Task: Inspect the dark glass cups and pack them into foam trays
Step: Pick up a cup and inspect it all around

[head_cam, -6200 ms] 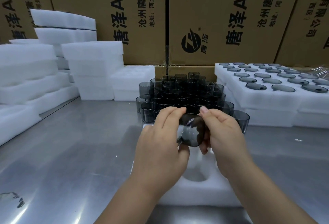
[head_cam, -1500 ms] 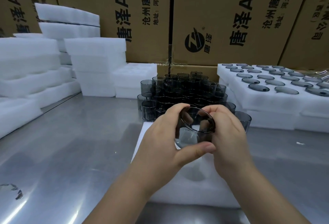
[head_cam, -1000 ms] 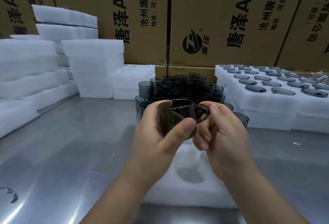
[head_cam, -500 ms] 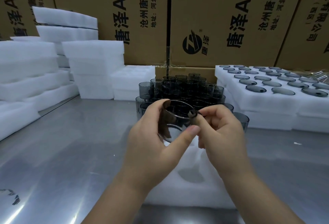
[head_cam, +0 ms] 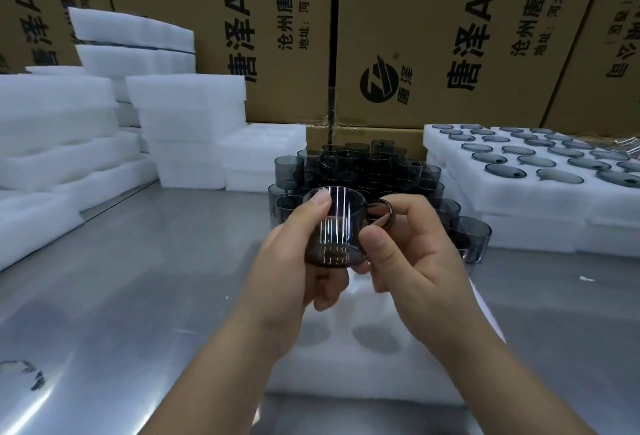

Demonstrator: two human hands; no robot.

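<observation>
Head view: I count one dark glass cup (head_cam: 337,227), gripped by left hand (head_cam: 294,261) and right hand (head_cam: 415,261) above one foam tray (head_cam: 363,375); smoky, upright, handle rightward.

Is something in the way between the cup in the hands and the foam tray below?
Nothing visible. The left hand and right hand hold the cup above the foam tray; its visible pocket is empty.

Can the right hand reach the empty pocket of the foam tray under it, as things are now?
Probably yes: the pocket lies open just below the right hand, nothing between. But that hand and the left hand both hold the dark glass cup.
</observation>
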